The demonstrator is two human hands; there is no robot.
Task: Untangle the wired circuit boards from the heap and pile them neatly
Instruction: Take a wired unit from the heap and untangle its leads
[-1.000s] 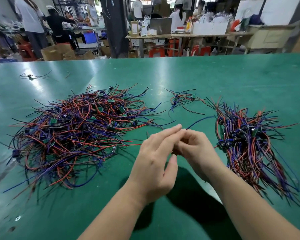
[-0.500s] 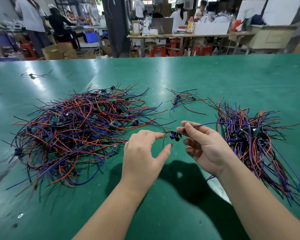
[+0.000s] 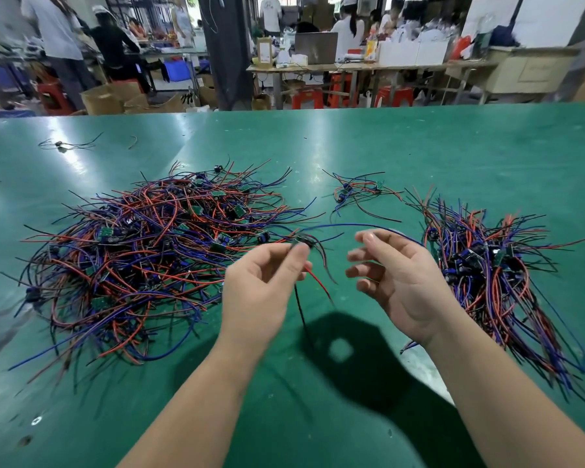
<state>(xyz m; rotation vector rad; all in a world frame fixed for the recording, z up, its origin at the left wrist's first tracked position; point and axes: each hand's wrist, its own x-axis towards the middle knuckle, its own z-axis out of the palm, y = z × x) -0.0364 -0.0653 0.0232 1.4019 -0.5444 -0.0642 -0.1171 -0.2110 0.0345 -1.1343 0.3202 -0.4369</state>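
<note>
A tangled heap (image 3: 149,251) of small green circuit boards with red, blue and black wires lies on the left of the green table (image 3: 419,157). A straighter pile (image 3: 497,275) of the same wired boards lies on the right. My left hand (image 3: 260,292) pinches one small wired board (image 3: 301,240) above the table between the two; its red and black wires hang down and a blue wire arcs right. My right hand (image 3: 395,282) hovers just right of it, fingers loosely spread, holding nothing I can see.
A few loose wired boards (image 3: 358,192) lie behind my hands. One stray board with wires (image 3: 61,145) sits at the far left. Beyond the table edge are people, cardboard boxes, red stools and work tables.
The board passed from my right hand's fingers to my left hand's pinch. My hands moved apart and my right hand opened.
</note>
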